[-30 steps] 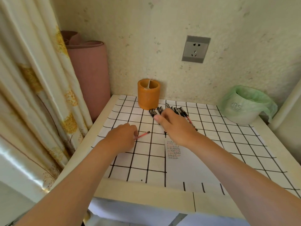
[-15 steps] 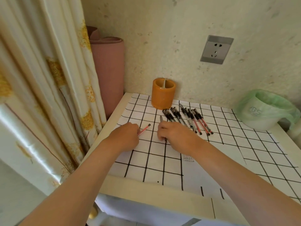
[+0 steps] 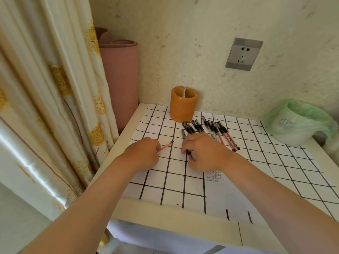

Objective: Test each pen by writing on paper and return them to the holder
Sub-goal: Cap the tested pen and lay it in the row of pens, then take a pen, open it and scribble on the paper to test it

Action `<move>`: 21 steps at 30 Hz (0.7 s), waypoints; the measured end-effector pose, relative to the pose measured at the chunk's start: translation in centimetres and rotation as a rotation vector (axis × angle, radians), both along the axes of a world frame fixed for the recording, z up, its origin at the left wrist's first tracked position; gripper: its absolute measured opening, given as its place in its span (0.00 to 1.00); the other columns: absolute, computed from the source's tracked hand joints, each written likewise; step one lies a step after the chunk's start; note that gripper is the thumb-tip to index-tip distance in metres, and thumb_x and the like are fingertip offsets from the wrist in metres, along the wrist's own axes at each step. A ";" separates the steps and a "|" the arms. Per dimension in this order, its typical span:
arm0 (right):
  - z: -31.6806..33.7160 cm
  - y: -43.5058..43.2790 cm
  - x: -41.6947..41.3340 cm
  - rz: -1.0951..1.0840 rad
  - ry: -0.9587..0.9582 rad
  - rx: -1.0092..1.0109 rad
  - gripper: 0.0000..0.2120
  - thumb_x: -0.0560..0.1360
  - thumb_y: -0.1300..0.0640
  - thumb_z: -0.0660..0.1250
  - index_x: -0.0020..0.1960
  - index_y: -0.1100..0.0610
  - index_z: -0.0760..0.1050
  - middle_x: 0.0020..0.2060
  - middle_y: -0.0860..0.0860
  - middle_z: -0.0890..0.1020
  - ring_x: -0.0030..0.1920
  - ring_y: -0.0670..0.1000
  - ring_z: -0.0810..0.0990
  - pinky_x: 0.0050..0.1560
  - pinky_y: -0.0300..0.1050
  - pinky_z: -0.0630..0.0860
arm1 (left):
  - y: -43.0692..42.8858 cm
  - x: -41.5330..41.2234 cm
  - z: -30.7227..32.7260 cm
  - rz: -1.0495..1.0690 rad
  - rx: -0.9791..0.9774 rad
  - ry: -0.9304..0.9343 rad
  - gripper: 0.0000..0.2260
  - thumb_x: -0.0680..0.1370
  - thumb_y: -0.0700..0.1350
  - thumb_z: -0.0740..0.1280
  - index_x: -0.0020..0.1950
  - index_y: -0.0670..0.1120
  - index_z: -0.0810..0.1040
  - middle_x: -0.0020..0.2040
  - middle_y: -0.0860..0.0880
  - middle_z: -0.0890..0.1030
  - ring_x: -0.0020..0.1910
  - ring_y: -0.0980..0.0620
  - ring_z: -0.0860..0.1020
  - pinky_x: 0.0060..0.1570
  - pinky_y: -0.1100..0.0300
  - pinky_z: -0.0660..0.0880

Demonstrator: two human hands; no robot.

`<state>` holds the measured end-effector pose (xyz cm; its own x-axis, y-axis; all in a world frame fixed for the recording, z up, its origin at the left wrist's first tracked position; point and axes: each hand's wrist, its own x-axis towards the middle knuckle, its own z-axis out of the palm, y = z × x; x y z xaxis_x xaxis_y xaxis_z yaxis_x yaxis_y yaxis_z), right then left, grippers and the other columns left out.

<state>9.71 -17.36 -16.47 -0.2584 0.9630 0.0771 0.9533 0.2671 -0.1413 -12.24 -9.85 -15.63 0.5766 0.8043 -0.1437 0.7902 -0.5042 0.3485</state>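
White gridded paper covers the table top, under both hands; a patch of small test writing shows on it just by the right wrist. Orange holder stands upright beyond both hands, against the wall, a little nearer the right hand's line than the left's. Row of pens lies flat between holder and right hand, long axes running away from the person and slanting right; the near ends of several pass under or just beside the right knuckles.

Right hand: palm down, fingers curled onto a dark pen whose far end sticks out past the fingertips toward the holder. Whether it is lifted or only pressed to the paper, cannot tell.

Left hand: closed loosely round a thin red refill or pen, tip pointing up-right toward the holder.

Judgement: right hand is nearer the row; holder lies straight ahead of the left hand's pen.
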 end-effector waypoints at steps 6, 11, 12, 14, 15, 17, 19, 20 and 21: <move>-0.6 0.3 0.7 -0.027 -0.050 0.054 0.18 0.75 0.60 0.65 0.63 0.49 0.77 0.61 0.47 0.77 0.63 0.51 0.73 0.63 0.46 0.64 | -0.2 0.8 0.0 0.000 0.000 -0.058 0.12 0.82 0.44 0.59 0.63 0.52 0.77 0.55 0.51 0.75 0.43 0.54 0.74 0.33 0.62 0.66; 0.7 -0.4 0.0 -0.104 0.177 0.173 0.23 0.74 0.62 0.67 0.67 0.51 0.70 0.61 0.49 0.76 0.60 0.50 0.73 0.62 0.48 0.71 | -0.5 1.8 0.5 -0.057 -0.010 -0.120 0.12 0.81 0.44 0.61 0.61 0.53 0.80 0.53 0.53 0.78 0.48 0.53 0.77 0.47 0.57 0.77; 0.9 -0.7 -0.1 -0.110 0.238 0.184 0.24 0.74 0.61 0.67 0.68 0.51 0.69 0.61 0.49 0.75 0.59 0.50 0.74 0.60 0.47 0.72 | -0.6 2.1 0.6 -0.079 -0.012 -0.134 0.12 0.81 0.44 0.61 0.61 0.53 0.80 0.54 0.53 0.79 0.49 0.54 0.77 0.50 0.57 0.77; 1.2 -1.3 -0.2 -0.141 0.356 0.151 0.22 0.75 0.58 0.68 0.68 0.49 0.69 0.60 0.47 0.76 0.55 0.48 0.77 0.56 0.45 0.75 | -0.9 2.8 1.0 -0.137 -0.032 -0.184 0.12 0.82 0.44 0.62 0.62 0.53 0.80 0.54 0.55 0.78 0.46 0.58 0.75 0.47 0.64 0.73; 1.3 -1.6 -0.2 -0.154 0.392 0.126 0.19 0.76 0.56 0.68 0.66 0.49 0.72 0.57 0.46 0.78 0.50 0.47 0.78 0.52 0.44 0.76 | -1.2 3.1 1.2 -0.170 -0.038 -0.212 0.12 0.82 0.44 0.63 0.62 0.53 0.80 0.51 0.56 0.77 0.44 0.59 0.74 0.44 0.67 0.70; 1.4 -2.1 0.4 -0.157 0.387 0.113 0.11 0.77 0.54 0.68 0.59 0.50 0.79 0.48 0.45 0.79 0.41 0.42 0.77 0.45 0.40 0.74 | -1.7 3.9 1.4 -0.219 -0.019 -0.243 0.12 0.82 0.44 0.63 0.62 0.54 0.80 0.47 0.58 0.74 0.42 0.61 0.73 0.40 0.69 0.67; 1.5 -2.8 1.1 -0.187 0.422 0.091 0.07 0.77 0.55 0.69 0.55 0.51 0.82 0.43 0.43 0.79 0.39 0.40 0.75 0.43 0.35 0.72 | -2.0 4.5 1.4 -0.242 0.007 -0.235 0.11 0.81 0.45 0.64 0.62 0.54 0.80 0.48 0.58 0.75 0.42 0.60 0.73 0.40 0.68 0.67; 1.7 -3.2 1.6 -0.218 0.463 0.076 0.07 0.78 0.56 0.69 0.54 0.51 0.82 0.43 0.43 0.79 0.39 0.41 0.76 0.43 0.35 0.73 | -2.0 4.7 1.3 -0.245 0.012 -0.216 0.10 0.81 0.46 0.64 0.61 0.54 0.80 0.49 0.57 0.75 0.42 0.59 0.73 0.42 0.67 0.68; 1.8 -3.6 2.2 -0.256 0.499 0.068 0.06 0.78 0.56 0.68 0.54 0.51 0.82 0.43 0.43 0.79 0.41 0.42 0.78 0.43 0.38 0.75 | -2.0 4.8 1.2 -0.241 0.017 -0.186 0.10 0.81 0.47 0.64 0.61 0.54 0.80 0.50 0.56 0.76 0.43 0.58 0.74 0.43 0.65 0.70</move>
